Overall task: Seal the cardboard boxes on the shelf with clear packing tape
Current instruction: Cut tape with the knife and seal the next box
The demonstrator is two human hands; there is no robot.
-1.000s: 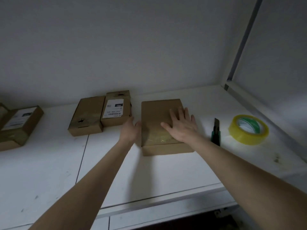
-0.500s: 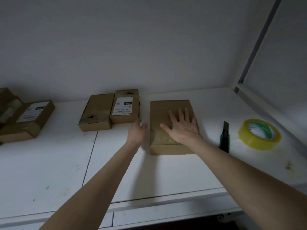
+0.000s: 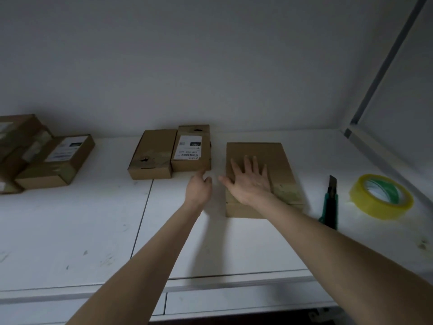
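1. As I watch through the head camera, the large cardboard box (image 3: 257, 150) lies flat on the white shelf (image 3: 70, 231), right of centre. Its long axis runs away from me toward the back wall, and a short side faces me.
2. A glossy band of clear tape crosses its top near the front edge, side to side.
3. My right hand (image 3: 250, 184) rests flat on that top with the fingers spread and straight, gripping nothing. The thumb reaches out over the box's left edge.
4. My left hand (image 3: 198, 190) hovers just left of the box with the fingers loosely bent, holding nothing. Its forefinger points at the near corner of the labelled box (image 3: 191, 148); I cannot tell whether it touches.
5. Counting boxes: there is one large box under my palm. Two smaller ones lie side by side behind my left hand: the labelled box and a plain box (image 3: 152, 153). Both have their long axes running toward the wall.
6. A cluster (image 3: 56, 160) sits at the far left. I see at least three boxes there, but the frame edge cuts the pile off.
7. One green cutter (image 3: 330, 202) lies right of the large box, its blade end pointing toward the wall.
8. One yellow tape roll (image 3: 379, 211) lies flat to the right of the cutter, apart from it.
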